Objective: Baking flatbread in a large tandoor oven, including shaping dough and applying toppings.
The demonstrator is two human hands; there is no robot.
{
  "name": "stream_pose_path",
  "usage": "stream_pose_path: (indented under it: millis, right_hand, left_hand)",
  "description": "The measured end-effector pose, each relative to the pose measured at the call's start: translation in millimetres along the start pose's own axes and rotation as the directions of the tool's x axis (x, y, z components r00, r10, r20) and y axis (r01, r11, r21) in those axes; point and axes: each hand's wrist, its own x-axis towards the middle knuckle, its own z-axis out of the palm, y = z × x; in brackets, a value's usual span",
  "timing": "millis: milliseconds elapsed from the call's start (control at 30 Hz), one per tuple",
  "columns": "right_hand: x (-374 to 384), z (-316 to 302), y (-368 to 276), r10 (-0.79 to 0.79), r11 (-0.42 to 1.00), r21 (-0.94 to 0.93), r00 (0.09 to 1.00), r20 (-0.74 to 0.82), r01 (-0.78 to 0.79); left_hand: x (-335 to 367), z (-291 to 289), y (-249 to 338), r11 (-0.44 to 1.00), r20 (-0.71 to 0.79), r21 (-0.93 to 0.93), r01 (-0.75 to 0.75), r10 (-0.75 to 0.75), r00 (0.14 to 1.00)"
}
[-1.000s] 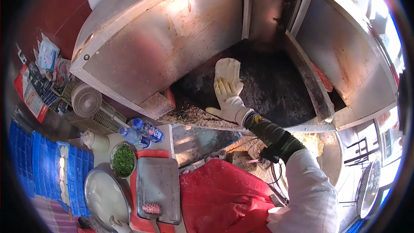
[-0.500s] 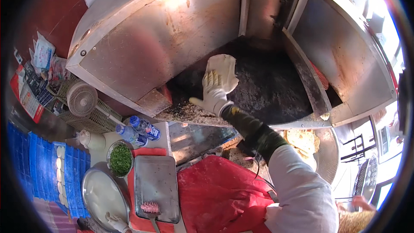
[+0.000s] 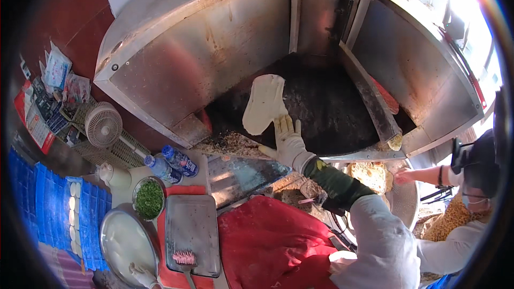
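A long, pale sheet of flat dough (image 3: 264,104) lies on the black griddle (image 3: 326,101). My right hand (image 3: 289,140), in a white glove with yellowed fingers, is open at the dough's lower right edge. Its fingers are spread, and the fingertips reach the edge or hover just over it; which, I cannot tell. At the bottom left, my gloved left hand (image 3: 143,275) is at the rim of a round metal tray (image 3: 128,243), fingers stretched out, with nothing seen in it. Beside it, a pink-bristled brush (image 3: 184,258) rests in a rectangular metal pan (image 3: 193,219).
Metal walls (image 3: 214,43) enclose the griddle, with a dark bar (image 3: 369,93) at its right. Chopped greens (image 3: 149,199), bottles (image 3: 180,160) and a fan (image 3: 103,122) stand left. At right, a co-worker's hand (image 3: 404,175) is beside a perforated basin (image 3: 409,203) holding flatbreads (image 3: 369,175).
My right hand has moved off the dough's middle, right and down to its edge. The dough looks longer and reaches lower left. A co-worker has come into view at right.
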Motion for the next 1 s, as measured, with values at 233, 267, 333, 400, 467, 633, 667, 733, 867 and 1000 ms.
stream_pose_path:
  millis: [233, 267, 333, 400, 467, 633, 667, 733, 867, 1000]
  right_hand:
    - [70, 28, -24, -0.081, 0.982, 0.165, 0.993, -0.092, 0.095]
    - [77, 41, -26, 0.032, 0.987, 0.162, 0.993, -0.112, -0.013]
    - [61, 36, -37, 0.003, 0.991, 0.136, 0.998, -0.065, 0.006]
    - [38, 27, -38, 0.003, 0.998, 0.06, 1.0, 0.029, -0.005]
    - [19, 21, -37, -0.042, 0.999, 0.03, 0.998, 0.037, 0.041]
    - [15, -3, -41, -0.06, 0.997, 0.061, 0.971, 0.233, 0.046]
    - [23, -5, -42, -0.062, 0.997, 0.066, 0.969, 0.238, 0.047]
    - [49, -7, -41, -0.05, 0.996, 0.074, 0.996, 0.08, 0.044]
    - [122, 59, 4, 0.088, 0.976, -0.202, 0.996, 0.014, -0.083]
    - [169, 82, 52, 0.122, 0.992, 0.022, 0.993, 0.001, -0.121]
  left_hand:
    - [6, 4, -17, 0.999, 0.014, -0.011, 0.043, -0.042, 0.999]
    - [4, 6, -10, 0.998, 0.031, -0.013, 0.063, -0.062, 0.998]
    - [0, 2, -18, 0.998, 0.025, 0.006, 0.065, -0.065, 0.998]
    - [-1, 1, -12, 0.998, 0.02, 0.036, 0.046, -0.047, 0.999]
    - [-2, 0, -2, 0.997, 0.025, 0.066, 0.026, -0.028, 0.999]
    - [4, -2, -12, 0.996, 0.049, 0.087, 0.019, -0.023, 0.999]
    - [4, -1, -14, 0.995, 0.049, 0.094, 0.02, -0.025, 0.998]
    - [1, 1, -13, 0.996, 0.012, -0.048, 0.08, -0.079, 0.997]
    - [0, -1, -5, 0.992, 0.043, 0.014, 0.123, -0.123, 0.991]
    - [-8, -9, 2, 0.993, 0.043, 0.038, 0.115, -0.116, 0.992]
